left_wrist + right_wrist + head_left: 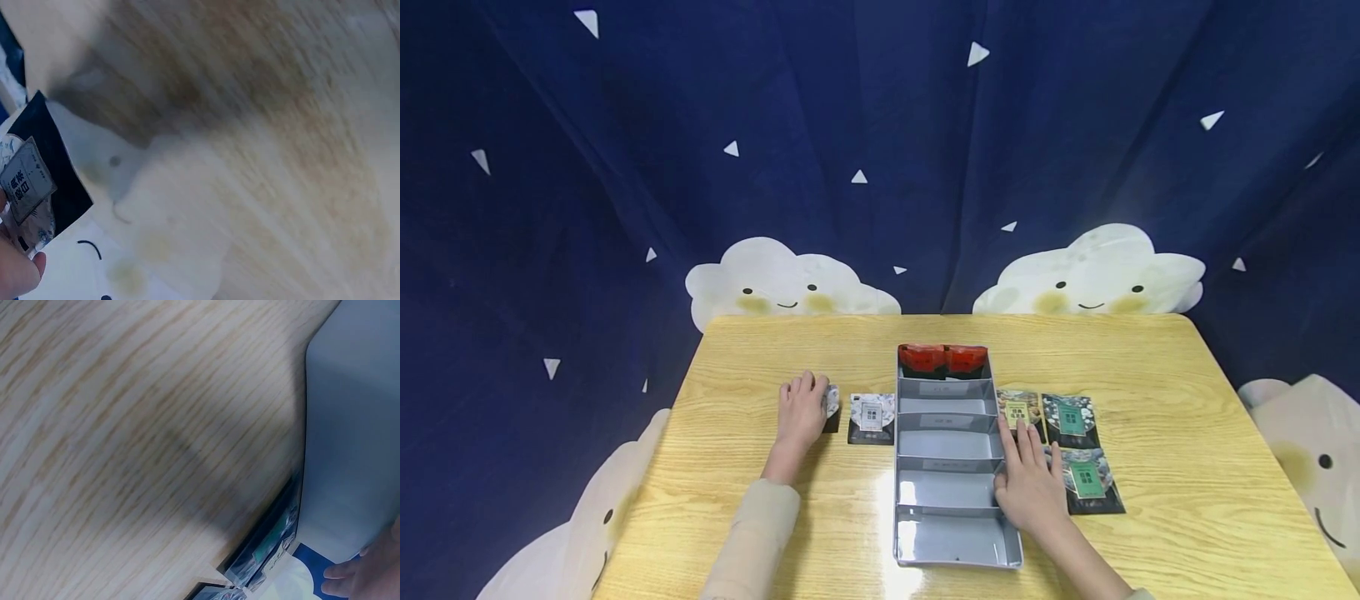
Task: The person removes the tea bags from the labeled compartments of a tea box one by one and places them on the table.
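My left hand pinches a tea packet with a white patterned top and black bottom. In the left wrist view the packet's pale label faces the camera, thumb at its edge. Beside it lies a matching white-and-black packet. A grey divided tray stands to the right, two red packets in its farthest compartment. Against the tray's right side is my right hand, fingers extended, fingertips at a yellow-labelled packet. The palm partly covers a green-labelled packet.
Another green-labelled packet lies right of the yellow one. The wooden table ends at a dark blue curtain with white triangles and smiling clouds. The tray's tall side wall fills the right of the right wrist view.
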Action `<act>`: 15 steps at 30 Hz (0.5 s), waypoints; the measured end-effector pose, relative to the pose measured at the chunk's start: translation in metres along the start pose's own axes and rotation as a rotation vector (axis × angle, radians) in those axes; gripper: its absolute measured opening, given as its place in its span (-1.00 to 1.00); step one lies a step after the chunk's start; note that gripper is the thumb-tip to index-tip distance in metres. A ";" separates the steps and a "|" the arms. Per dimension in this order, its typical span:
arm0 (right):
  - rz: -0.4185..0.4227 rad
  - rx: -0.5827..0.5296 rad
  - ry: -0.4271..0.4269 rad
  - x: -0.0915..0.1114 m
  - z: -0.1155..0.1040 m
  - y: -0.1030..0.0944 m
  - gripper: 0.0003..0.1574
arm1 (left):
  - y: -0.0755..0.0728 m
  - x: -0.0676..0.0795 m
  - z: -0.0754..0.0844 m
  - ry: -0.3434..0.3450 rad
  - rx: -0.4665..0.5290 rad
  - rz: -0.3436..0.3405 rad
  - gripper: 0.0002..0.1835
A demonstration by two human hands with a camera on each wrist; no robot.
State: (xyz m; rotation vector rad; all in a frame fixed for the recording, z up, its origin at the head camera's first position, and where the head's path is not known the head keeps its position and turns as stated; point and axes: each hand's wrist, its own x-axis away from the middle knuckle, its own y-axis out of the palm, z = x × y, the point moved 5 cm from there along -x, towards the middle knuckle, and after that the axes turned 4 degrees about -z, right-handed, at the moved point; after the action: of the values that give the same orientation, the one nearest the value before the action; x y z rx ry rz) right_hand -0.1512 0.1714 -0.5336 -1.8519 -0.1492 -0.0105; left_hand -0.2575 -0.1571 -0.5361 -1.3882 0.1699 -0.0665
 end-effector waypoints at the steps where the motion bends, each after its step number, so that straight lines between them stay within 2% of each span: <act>1: -0.001 -0.001 0.001 0.000 0.000 0.000 -0.08 | 0.002 -0.001 0.000 0.006 -0.005 -0.010 -0.71; 10: 0.012 -0.009 0.001 0.001 -0.001 0.000 -0.10 | 0.026 -0.005 -0.003 0.035 -0.063 -0.050 -0.73; 15: 0.015 -0.014 0.002 0.001 -0.001 -0.001 -0.10 | 0.034 -0.005 -0.002 0.035 -0.056 -0.052 -0.73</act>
State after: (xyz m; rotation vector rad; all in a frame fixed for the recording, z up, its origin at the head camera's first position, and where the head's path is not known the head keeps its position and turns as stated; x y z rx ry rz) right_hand -0.1505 0.1709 -0.5328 -1.8664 -0.1346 -0.0033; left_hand -0.2646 -0.1526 -0.5691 -1.4481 0.1659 -0.1298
